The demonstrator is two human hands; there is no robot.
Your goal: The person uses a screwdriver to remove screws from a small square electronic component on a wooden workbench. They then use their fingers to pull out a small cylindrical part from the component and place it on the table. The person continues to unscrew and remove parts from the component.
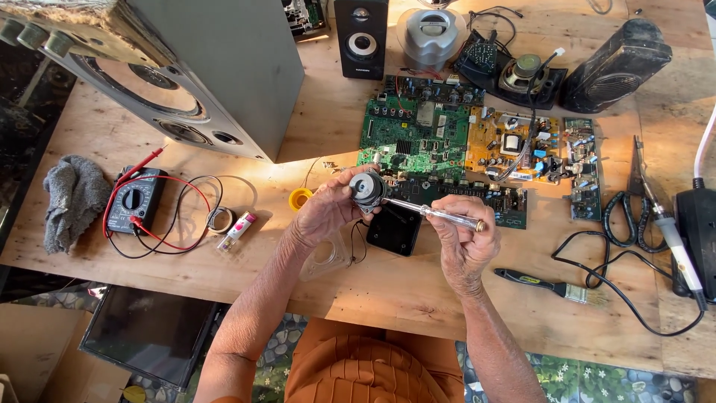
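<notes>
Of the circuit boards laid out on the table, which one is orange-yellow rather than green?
The orange-yellow board lying between the large green board and the narrow green board at the right; it carries bulky components and wires.

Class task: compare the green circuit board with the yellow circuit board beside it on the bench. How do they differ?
The green board is larger and squarer; the yellow board is smaller and sits to its right. The green board carries mostly flat chips, the yellow board taller, bulkier parts. Both lie flat on the wooden table, components up, untouched by either hand.
</notes>
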